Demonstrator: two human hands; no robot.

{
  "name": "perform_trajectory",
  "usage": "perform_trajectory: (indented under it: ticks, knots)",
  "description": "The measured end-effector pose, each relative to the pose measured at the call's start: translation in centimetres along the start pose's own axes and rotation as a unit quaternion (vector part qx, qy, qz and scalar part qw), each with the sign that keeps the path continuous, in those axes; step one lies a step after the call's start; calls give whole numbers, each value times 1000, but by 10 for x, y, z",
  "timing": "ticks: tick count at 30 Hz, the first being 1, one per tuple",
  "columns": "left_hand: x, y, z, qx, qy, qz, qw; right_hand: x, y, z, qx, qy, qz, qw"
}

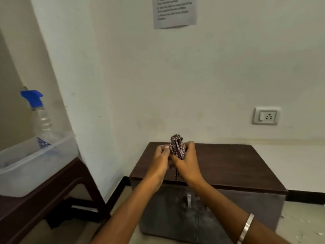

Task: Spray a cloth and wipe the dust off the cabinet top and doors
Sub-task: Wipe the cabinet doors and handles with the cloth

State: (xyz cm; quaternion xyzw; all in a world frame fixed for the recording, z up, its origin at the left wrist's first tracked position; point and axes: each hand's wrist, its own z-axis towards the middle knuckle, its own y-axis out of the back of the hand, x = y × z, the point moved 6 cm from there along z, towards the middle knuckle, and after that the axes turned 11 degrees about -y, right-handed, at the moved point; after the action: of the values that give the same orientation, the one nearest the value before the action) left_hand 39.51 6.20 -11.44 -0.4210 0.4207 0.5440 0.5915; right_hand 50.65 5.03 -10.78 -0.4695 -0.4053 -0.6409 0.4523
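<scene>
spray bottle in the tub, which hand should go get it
Left, probably. The spray bottle stands in the plastic tub far to the person's left. Both the left hand and right hand grip the cloth, so the right can keep it.

A bunched patterned cloth is held between the left hand and the right hand above the dark top of a small cabinet. A blue-capped spray bottle is seen standing in a clear plastic tub on the bench to the left.
</scene>
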Motion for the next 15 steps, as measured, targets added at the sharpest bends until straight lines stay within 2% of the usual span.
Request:
perform_trajectory:
  ticks: [9,12,15]
  knots:
    - [80,-86,-38,103,100,-131,981,-99,57,-31,-27,-39,-58,997]
    - [118,-95,-51,93,139,-104,980,-139,70,-41,-59,-62,-70,994]
    - [153,-108,-62,129,182,-73,972,-172,83,-52,-119,-69,-92,986]
